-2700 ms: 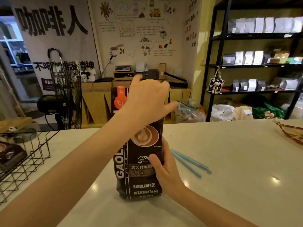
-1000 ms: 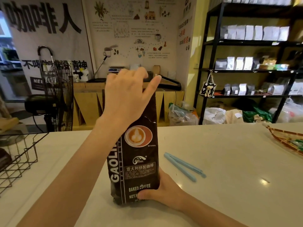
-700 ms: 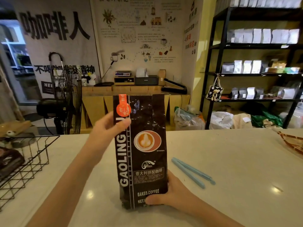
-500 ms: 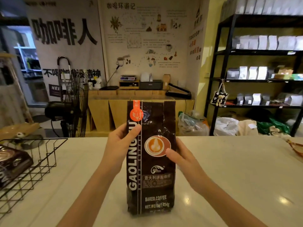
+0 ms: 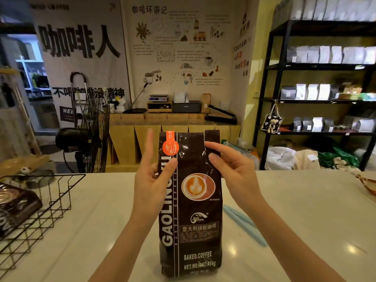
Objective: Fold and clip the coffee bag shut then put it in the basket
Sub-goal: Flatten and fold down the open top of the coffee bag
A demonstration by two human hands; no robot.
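Note:
A tall black coffee bag with an orange sticker stands upright on the white counter, its top unfolded. My left hand grips the bag's upper left edge, thumb on the front and one finger pointing up. My right hand pinches the upper right edge, fingertips on the front near the top. A light blue clip lies on the counter just right of the bag, partly hidden behind my right forearm. The black wire basket sits at the left.
Another dark coffee bag lies inside the basket. A woven tray sits at the counter's far right edge. Beyond the counter stand a floor fan, a wooden bench and black shelves of bags.
My left hand came off the bag's top and took its upper left edge. My right hand rose from the bag's base to the upper right edge.

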